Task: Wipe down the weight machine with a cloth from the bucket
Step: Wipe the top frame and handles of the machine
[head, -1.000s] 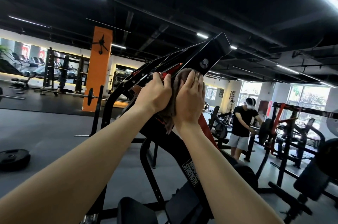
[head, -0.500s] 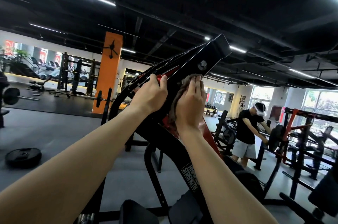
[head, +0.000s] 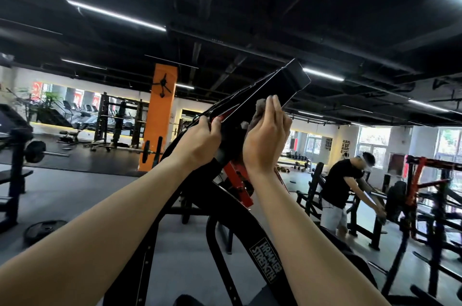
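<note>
The black weight machine [head: 280,89] rises in front of me, its upper beam slanting up to the right, with red parts below. My left hand [head: 200,141] grips the left side of that beam. My right hand [head: 267,140] presses a grey-brown cloth [head: 260,108] against the beam's right face with straight fingers. Most of the cloth is hidden behind my palm. No bucket is in view.
A person in a black shirt [head: 342,188] bends over another machine at the right. Red and black racks [head: 425,195] stand at the far right. A weight plate [head: 43,230] lies on the floor at the left, beyond it a loaded barbell [head: 35,151] and an orange pillar [head: 160,115].
My right hand has slid the cloth up along the beam toward its top end. My left hand keeps its grip. The view has tilted up and turned left.
</note>
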Demonstrator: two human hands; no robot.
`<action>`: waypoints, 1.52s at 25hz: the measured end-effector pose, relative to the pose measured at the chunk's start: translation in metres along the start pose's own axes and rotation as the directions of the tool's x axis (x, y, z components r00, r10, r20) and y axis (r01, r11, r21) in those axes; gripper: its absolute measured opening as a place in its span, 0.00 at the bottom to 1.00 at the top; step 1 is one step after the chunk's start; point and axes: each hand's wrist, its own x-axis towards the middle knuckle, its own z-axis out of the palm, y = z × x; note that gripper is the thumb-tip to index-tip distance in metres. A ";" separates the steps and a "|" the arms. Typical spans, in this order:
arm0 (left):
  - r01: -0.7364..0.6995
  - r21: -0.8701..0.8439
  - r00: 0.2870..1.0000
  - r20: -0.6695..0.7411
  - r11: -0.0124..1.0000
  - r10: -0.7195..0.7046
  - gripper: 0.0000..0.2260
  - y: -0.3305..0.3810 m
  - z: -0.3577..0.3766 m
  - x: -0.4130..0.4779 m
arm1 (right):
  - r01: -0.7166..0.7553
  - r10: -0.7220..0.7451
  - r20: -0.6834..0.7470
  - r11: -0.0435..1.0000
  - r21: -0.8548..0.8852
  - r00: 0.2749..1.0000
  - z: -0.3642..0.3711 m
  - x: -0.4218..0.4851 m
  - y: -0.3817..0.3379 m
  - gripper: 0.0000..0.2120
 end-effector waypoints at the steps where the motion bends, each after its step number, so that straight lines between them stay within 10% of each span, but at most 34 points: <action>1: 0.010 0.043 1.000 0.021 0.999 -0.011 0.23 0.003 -0.001 0.003 | 0.004 -0.004 -0.009 1.000 0.004 1.000 0.002 0.006 0.001 0.22; 9: -0.162 0.350 0.987 0.050 0.923 0.155 0.19 0.059 0.005 0.025 | 0.317 -0.279 0.180 0.918 -0.240 0.943 0.006 0.037 0.024 0.24; 17: -0.235 0.289 0.972 0.038 0.928 0.234 0.17 0.068 0.027 0.064 | 0.155 -0.154 0.019 0.961 -0.230 0.988 0.004 0.075 0.042 0.19; 25: -0.117 0.024 0.991 0.065 0.993 0.115 0.25 0.052 0.031 0.081 | 0.069 -0.033 -0.257 0.989 0.132 0.966 0.013 0.105 0.045 0.15; 38: -0.088 0.013 0.994 0.069 0.996 0.086 0.30 0.046 0.031 0.087 | 0.132 -0.133 -0.013 0.991 -0.029 0.991 0.029 0.126 0.054 0.25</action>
